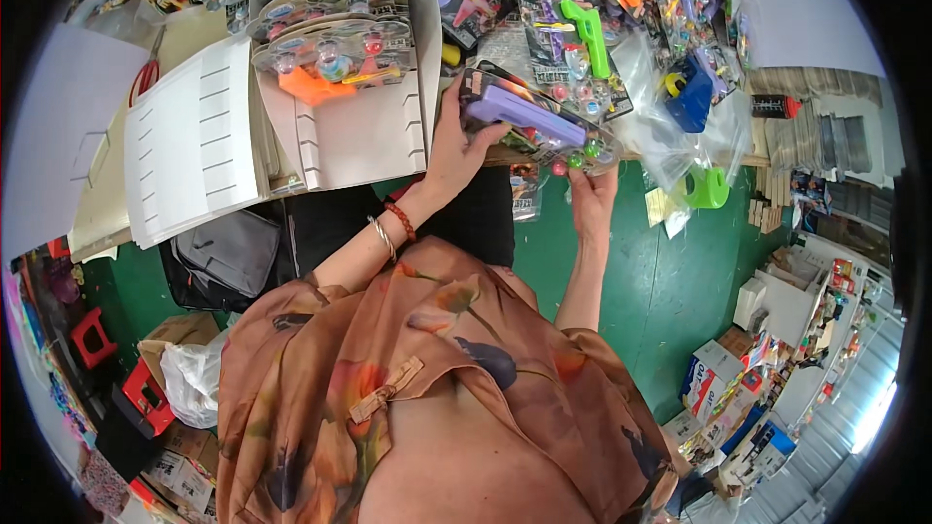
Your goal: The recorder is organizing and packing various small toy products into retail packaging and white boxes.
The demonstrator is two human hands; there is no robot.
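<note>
The purple toy pack is held in the air between 2 hands, at the near edge of the tabletop. Its long axis slants from upper left to lower right. The left hand pinches its left end, thumb over the front; the right hand pinches its lower right corner, beside the red and green balls. The white carton, with its row of packs, stands left of the purple toy pack, and the left hand is nearer to it. The left hand's fingers are mostly behind the card, and the right hand's fingertips are hard to make out. Another card edge shows behind; I cannot tell how many are held.
</note>
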